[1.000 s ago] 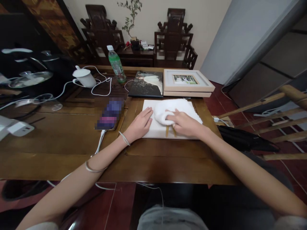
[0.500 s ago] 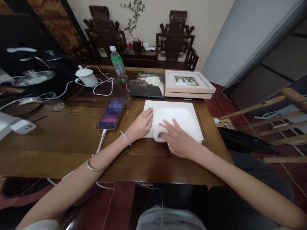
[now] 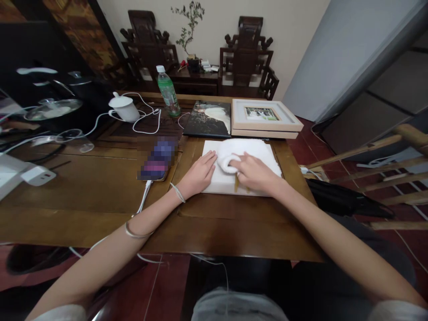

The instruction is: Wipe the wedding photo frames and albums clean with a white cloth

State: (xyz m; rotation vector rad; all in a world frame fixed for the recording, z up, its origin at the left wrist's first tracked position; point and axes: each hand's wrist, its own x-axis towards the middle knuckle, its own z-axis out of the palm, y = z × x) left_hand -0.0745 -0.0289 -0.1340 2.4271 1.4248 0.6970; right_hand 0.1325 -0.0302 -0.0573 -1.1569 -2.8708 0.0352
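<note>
A flat white panel [image 3: 220, 185] lies on the wooden table. My left hand [image 3: 199, 173] rests flat on its left edge, fingers stretched out and holding nothing. My right hand [image 3: 256, 174] is closed on a folded, fluffy white cloth [image 3: 245, 148], which lies against the far part of the panel. Thumb and fingers press at a rolled fold of the cloth. Below the right hand, yellowish marks or strips [image 3: 236, 183] show on the panel; what they are I cannot tell. The cloth hides much of the panel's far side.
Behind the panel lie a dark picture board [image 3: 209, 118] and stacked light wood frames [image 3: 265, 117]. To the left are a charging phone [image 3: 158, 158], a green-labelled bottle [image 3: 168, 92], a lidded white cup [image 3: 124, 108], cables and a pot [image 3: 53, 113]. The table's front edge is near me.
My right hand has moved the cloth away from me across the panel, uncovering its near part and the yellowish marks. My left hand stays on the left edge.
</note>
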